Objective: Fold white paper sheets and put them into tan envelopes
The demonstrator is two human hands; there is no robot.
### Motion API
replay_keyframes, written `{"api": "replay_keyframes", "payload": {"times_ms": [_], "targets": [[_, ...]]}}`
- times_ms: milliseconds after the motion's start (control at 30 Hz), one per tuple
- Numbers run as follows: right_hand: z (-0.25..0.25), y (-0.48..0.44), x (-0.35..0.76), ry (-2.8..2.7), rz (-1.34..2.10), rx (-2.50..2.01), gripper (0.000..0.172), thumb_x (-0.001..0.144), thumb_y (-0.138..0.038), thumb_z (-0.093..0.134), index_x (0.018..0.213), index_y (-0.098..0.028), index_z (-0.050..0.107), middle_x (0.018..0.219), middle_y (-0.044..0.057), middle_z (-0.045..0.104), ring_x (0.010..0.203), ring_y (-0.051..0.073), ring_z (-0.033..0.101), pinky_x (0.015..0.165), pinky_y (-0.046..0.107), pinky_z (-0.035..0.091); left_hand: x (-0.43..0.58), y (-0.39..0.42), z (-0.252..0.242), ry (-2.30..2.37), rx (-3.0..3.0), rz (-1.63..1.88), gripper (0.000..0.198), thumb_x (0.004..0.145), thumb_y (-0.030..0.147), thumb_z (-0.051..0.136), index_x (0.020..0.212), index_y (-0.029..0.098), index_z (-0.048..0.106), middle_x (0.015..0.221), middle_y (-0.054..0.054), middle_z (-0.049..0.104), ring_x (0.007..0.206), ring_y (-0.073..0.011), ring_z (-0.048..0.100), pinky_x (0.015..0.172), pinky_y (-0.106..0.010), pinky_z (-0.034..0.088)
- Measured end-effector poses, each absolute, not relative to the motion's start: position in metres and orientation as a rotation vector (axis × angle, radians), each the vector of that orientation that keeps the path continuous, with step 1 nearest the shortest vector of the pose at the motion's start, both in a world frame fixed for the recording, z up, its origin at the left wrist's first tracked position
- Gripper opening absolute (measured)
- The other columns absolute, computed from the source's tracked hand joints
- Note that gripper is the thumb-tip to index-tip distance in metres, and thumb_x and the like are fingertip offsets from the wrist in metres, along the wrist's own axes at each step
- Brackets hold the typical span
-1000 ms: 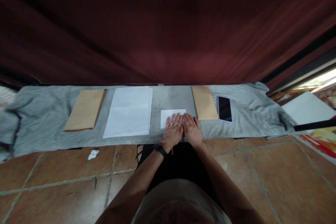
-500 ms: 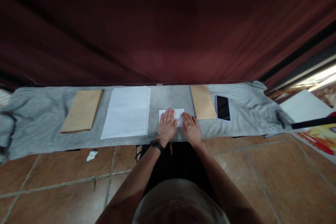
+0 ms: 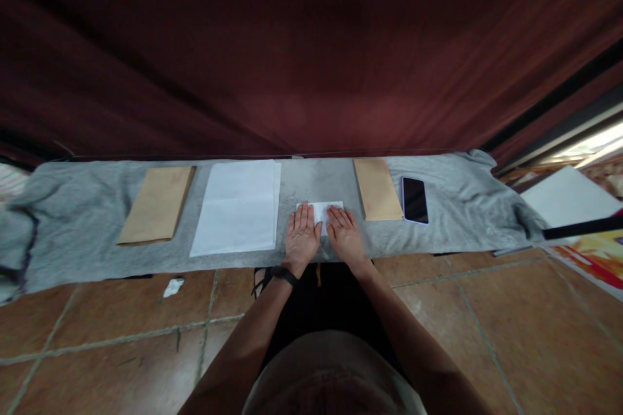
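A small white folded paper (image 3: pixel 320 213) lies on the grey cloth (image 3: pixel 316 175) in front of me. My left hand (image 3: pixel 302 233) rests flat on its left part, fingers stretched out and pointing away from me. On the right part lies my right hand (image 3: pixel 344 233), also flat with its fingers extended. Both palms face down, and a strip of the paper shows between them. Left of my hands is a stack of larger white sheets (image 3: pixel 236 207). A brown envelope (image 3: pixel 378 189) lies to the right, beyond my right hand.
At the far left of the cloth is a thicker brown paper packet (image 3: pixel 156 205). A phone (image 3: pixel 415 200) with a dark screen lies right of the envelope. A dark red curtain (image 3: pixel 311 78) hangs behind the cloth-covered surface. Tiled floor (image 3: pixel 121 337) shows below.
My left hand has slid a little to the left on the small paper. My right hand has shifted left, further onto the paper's right part.
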State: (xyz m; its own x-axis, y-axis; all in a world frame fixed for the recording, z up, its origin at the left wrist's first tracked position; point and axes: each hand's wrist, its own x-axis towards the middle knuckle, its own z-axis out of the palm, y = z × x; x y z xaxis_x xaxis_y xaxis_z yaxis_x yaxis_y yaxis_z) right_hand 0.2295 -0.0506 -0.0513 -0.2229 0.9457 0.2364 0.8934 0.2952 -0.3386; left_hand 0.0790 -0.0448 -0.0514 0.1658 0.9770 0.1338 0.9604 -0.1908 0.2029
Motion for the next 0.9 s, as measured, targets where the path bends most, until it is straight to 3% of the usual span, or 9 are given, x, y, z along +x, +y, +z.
{"api": "replay_keyframes", "payload": {"times_ms": [133,333,900], "targets": [[-0.052,-0.047,0.22,-2.276,0.183,-1.609,0.046,0.105,-0.033,0.036,0.147,-0.02,0.049,0.156,0.007,0.045,0.145,0.024,0.04,0.122,0.048,0.023,0.078,-0.045,-0.051,1.929,2.358,0.327,0.06,0.1,0.03,0.036,0.156,0.009,0.031,0.163,-0.015,0.026,0.153,-0.0275,0.02,0.124,-0.05,0.022],[-0.056,-0.042,0.226,-2.248,0.105,-1.672,0.051,0.105,-0.033,0.038,0.153,-0.017,0.04,0.159,0.011,0.038,0.147,0.029,0.035,0.12,0.052,0.025,0.077,-0.044,-0.056,1.941,2.373,0.353,0.059,0.102,0.035,0.033,0.156,0.011,0.031,0.163,-0.015,0.026,0.153,-0.0285,0.02,0.124,-0.052,0.021],[-0.068,-0.053,0.243,-2.07,-0.009,-1.769,0.055,0.105,-0.032,0.033,0.155,-0.008,0.034,0.155,0.019,0.043,0.145,0.028,0.039,0.118,0.05,0.03,0.079,-0.045,-0.058,1.948,2.333,0.415,0.06,0.101,0.035,0.036,0.157,0.014,0.029,0.163,-0.014,0.026,0.154,-0.0278,0.018,0.125,-0.054,0.018]]}}
